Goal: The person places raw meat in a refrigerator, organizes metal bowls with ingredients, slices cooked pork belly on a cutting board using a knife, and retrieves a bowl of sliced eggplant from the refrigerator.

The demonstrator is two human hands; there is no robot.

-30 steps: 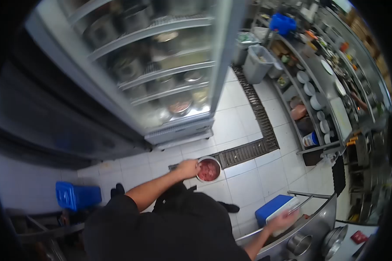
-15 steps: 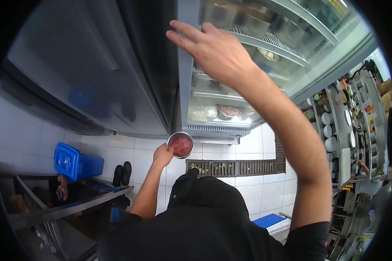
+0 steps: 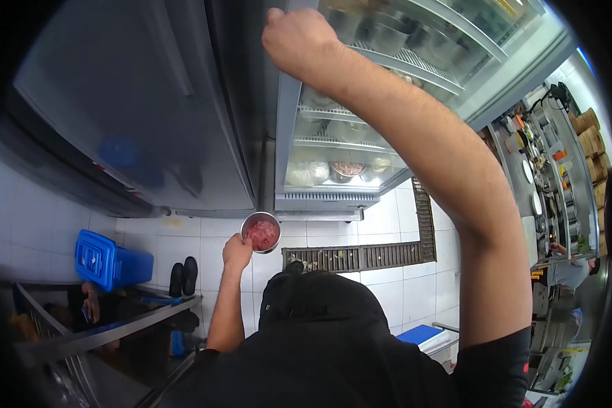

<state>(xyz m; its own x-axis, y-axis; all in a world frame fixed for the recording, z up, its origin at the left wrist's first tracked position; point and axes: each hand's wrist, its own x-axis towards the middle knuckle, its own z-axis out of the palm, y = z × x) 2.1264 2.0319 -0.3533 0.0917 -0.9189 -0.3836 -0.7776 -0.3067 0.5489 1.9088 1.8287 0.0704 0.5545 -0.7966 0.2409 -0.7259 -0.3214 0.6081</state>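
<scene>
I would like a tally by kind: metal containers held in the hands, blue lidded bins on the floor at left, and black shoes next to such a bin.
Metal container, in the left hand: 1
Blue lidded bin: 1
Black shoes: 2
Total: 4

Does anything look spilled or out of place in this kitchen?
Yes: small pale scraps lie on the floor grate, mostly toward the end nearer the metal pot in the left hand. They look like litter, too small to identify.
</scene>
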